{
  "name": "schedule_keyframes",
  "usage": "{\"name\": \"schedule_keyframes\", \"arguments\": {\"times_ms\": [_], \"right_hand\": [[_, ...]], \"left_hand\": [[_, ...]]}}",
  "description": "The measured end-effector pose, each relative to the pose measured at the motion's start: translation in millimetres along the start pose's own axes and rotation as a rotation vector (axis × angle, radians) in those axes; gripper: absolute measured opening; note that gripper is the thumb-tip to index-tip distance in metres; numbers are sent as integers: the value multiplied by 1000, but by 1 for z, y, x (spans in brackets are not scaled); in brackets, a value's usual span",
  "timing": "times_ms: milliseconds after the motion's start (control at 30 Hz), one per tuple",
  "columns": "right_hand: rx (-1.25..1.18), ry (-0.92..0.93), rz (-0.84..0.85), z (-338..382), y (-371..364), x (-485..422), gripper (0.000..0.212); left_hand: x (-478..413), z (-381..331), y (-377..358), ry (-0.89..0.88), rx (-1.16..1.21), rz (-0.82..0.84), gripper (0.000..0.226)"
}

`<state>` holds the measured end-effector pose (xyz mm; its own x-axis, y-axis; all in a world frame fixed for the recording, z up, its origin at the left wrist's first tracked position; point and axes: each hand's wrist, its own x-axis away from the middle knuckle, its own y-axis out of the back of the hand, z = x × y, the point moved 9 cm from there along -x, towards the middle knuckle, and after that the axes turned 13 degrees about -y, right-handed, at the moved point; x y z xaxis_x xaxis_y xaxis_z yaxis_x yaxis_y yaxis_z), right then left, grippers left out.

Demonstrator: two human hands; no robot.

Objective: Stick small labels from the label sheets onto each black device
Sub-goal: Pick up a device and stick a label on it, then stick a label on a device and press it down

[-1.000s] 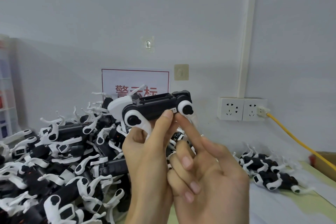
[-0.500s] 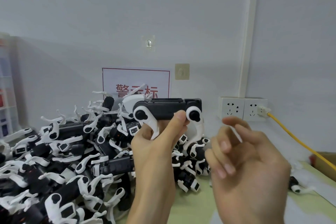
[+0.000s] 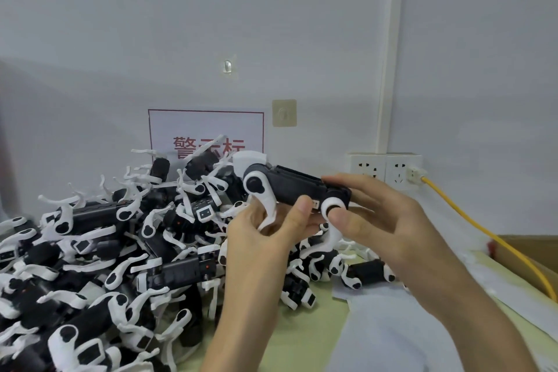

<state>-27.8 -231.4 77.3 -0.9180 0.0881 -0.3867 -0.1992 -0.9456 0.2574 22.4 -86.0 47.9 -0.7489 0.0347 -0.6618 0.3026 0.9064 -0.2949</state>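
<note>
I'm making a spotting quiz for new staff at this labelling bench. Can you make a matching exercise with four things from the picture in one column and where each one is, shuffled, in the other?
Column one
1. yellow cable
2. pile of devices
3. red-bordered sign
4. held device

Column two
A. heaped on the table, at the left
B. gripped by the left hand and the right hand
C. plugged into the wall socket
D. on the wall behind the pile

Pairs: 1-C, 2-A, 3-D, 4-B
</note>
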Motion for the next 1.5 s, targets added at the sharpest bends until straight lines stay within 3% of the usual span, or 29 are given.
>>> {"name": "schedule_keyframes", "arguments": {"times_ms": [167,267,600,767,833,900,967,1033,1133,1233,1367,1500], "right_hand": [[16,-28,-32,-7,14,-1,42],[26,-40,-11,-11,12,-2,49],[-103,-114,-26,-27,12,-8,39],[-425,-432,-36,-85,24,-18,36],[-586,-570,-84,-119,34,-17,42],[-728,-648,-211,-149,53,-13,39],[-873,-605,-398,-169,88,-5,28],[-1046,-435,-583,-176,133,9,19],[-1214,-93,-765,-165,190,36,14],[-1214,-68,-897,-170,210,55,25],[-1173,-121,-1045,-173,222,71,39],[-1111,-208,-943,-159,188,49,24]], "left_hand": [[2,10,-6,59,32,39,28],[0,13,1,63,-38,52,38],[1,21,-4,164,43,166,29],[11,33,-15,277,-74,404,24],[15,38,-13,314,-216,513,31],[10,41,-1,283,-439,518,35],[-4,36,23,168,-732,397,34],[-15,28,48,89,-1038,288,40],[-18,44,83,247,-1282,321,55],[-13,66,106,381,-1239,360,61],[-16,76,116,316,-1199,292,58],[-16,75,119,167,-1163,137,30]]}}
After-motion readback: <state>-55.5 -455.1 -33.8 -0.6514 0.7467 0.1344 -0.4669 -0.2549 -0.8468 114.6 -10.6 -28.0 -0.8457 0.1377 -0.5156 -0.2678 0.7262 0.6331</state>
